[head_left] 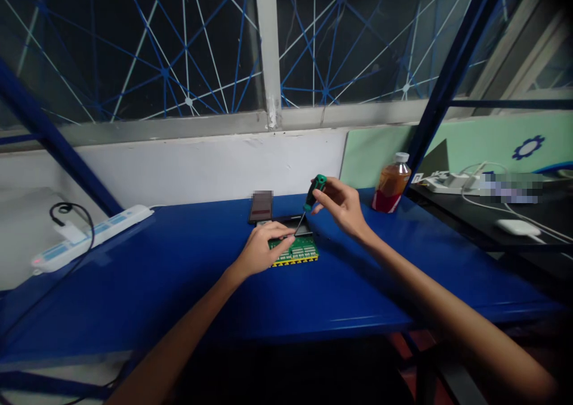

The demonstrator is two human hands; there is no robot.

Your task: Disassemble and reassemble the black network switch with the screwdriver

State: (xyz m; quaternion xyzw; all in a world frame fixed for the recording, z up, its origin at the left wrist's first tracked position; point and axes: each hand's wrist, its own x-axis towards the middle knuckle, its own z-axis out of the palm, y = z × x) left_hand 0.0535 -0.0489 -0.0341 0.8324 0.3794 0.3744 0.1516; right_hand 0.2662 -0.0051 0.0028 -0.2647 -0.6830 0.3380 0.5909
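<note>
I'm looking down on the blue table point(188, 291), where the white power strip point(96, 238) is lying over on the left, the drink bottle point(393, 184) is standing at the far right beside the green panel point(371, 154), and the phone point(261, 206) is lying near the back edge. In the middle the green circuit board point(304, 248) is resting flat, its yellow edge facing me, in front of a black tray, and my left hand point(264, 247) is pressing over its left part, fingers near the screwdriver's tip. My right hand point(342, 205) is gripping the green-and-black screwdriver point(316, 191) by its handle, tilting the shaft down toward those fingertips.
</note>
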